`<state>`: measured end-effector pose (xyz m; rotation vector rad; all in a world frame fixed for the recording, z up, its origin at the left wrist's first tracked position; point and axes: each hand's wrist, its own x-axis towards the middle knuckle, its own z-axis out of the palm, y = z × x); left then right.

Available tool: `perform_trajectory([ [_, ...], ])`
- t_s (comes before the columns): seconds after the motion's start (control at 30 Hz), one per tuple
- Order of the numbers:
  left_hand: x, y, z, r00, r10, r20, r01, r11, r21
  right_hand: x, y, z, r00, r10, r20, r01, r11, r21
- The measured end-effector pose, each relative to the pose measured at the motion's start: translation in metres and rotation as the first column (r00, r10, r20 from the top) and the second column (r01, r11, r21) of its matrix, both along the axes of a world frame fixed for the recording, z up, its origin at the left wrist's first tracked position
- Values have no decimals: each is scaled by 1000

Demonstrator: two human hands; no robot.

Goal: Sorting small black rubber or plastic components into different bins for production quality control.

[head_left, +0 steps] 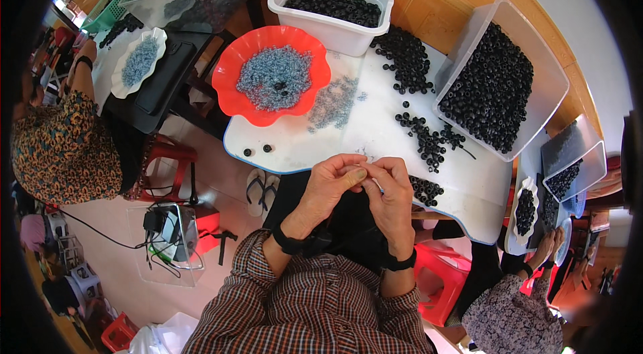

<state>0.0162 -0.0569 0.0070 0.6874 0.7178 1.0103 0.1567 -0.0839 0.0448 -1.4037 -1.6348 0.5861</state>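
A red, scalloped plastic dish [228, 96] on the white tabletop [268, 133] holds a heap of small, clear bluish-grey rings [274, 73] with a few black pieces among them. Behind it, a white rectangular plastic tub [328, 32] is partly filled with round black pieces [333, 6]; to the right, a clear rectangular plastic box [546, 96] leans on its side, its open mouth toward the person, heaped with black ring-shaped pieces [489, 83]. The left hand [320, 188] and right hand [390, 198] meet at the tabletop's near edge, their fingers [353, 178] closed in pinches with the tips together. A small pale-blue piece [382, 190] peeks out at the right fingers; it is mostly covered, so which way it points and its long axis cannot be told, and neither can what the left fingers hold. Beyond the hands lie loose black pieces [429, 139] in clusters, spreading back to the tub and box; clear rings are strewn beside the red dish, and two lone black pieces sit in front of it. The dish, tub and leaning box ring the far side of the work, while the hands hide part of the near edge. A white scalloped dish [159, 38] of clear rings stands by a co-worker on the left.
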Motion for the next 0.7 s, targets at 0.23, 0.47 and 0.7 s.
perform_trajectory([
  [0.23, 8, -2, -3, 1000, 5, 17, -4, 998, -55, 5, 0, -9, 987, -85, 136, 72, 992, 100],
  [0.47, 16, -4, -1, 998, 54, 28, -53, 997, -51, 4, 1, -12, 984, -121, 135, 99, 983, 156],
  [0.7, 13, -5, -8, 996, 94, 10, -94, 995, -45, -1, 0, -8, 986, -114, 122, 104, 991, 84],
])
